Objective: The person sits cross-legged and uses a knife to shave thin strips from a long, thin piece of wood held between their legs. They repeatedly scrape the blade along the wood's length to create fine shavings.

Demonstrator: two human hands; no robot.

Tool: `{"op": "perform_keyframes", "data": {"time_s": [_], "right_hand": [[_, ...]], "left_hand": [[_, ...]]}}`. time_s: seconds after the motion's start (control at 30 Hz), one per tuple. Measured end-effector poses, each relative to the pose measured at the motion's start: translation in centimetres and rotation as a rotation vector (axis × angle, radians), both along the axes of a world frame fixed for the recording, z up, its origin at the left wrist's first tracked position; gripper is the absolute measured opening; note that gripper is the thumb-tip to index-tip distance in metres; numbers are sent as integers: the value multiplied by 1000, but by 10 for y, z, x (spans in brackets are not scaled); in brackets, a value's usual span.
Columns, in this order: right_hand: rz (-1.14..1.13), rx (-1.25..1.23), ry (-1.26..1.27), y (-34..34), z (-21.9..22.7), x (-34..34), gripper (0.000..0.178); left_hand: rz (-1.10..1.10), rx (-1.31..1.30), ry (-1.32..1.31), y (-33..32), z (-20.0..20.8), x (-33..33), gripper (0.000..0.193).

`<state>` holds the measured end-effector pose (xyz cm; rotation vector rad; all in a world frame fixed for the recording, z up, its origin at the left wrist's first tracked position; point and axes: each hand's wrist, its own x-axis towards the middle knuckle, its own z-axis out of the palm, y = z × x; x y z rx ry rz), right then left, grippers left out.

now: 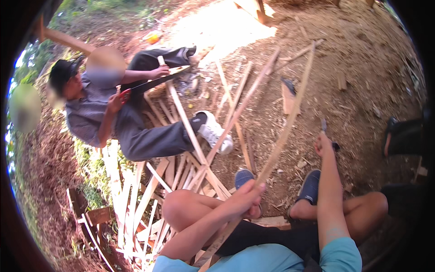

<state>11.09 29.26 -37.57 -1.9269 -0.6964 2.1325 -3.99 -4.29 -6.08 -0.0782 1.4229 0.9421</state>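
A long, pale wooden strip (290,122) runs from my lap up and away to the right. My left hand (247,199) is closed round its lower part, above my knees. My right hand (323,144), on an outstretched arm, is closed on a knife (323,124). Its short blade points away from me, and a dark end sticks out beside my palm. The knife is apart from the strip. On the ground between strip and knife lies a flat wooden piece (289,100) with a dark object on its top end.
A seated co-worker (97,102) at the left holds a long dark blade (152,84) and a wooden strip (181,115). Many cut strips (140,195) lie piled at my left. Wood shavings cover the dirt ground (362,72). A dark shoe (390,136) shows at the right edge.
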Motion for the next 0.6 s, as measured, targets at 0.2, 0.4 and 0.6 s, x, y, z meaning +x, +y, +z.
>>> {"op": "perform_keyframes", "data": {"time_s": [0.2,0.4,0.6], "right_hand": [[162,141,-79,44,82,54,14],[-184,704,527,121,251,85,19],[-1,1011,640,136,440,91,17]], "left_hand": [[-95,68,119,4,19,8,37],[17,161,-99,-11,74,22,34],[73,267,-103,-9,111,38,36]]}}
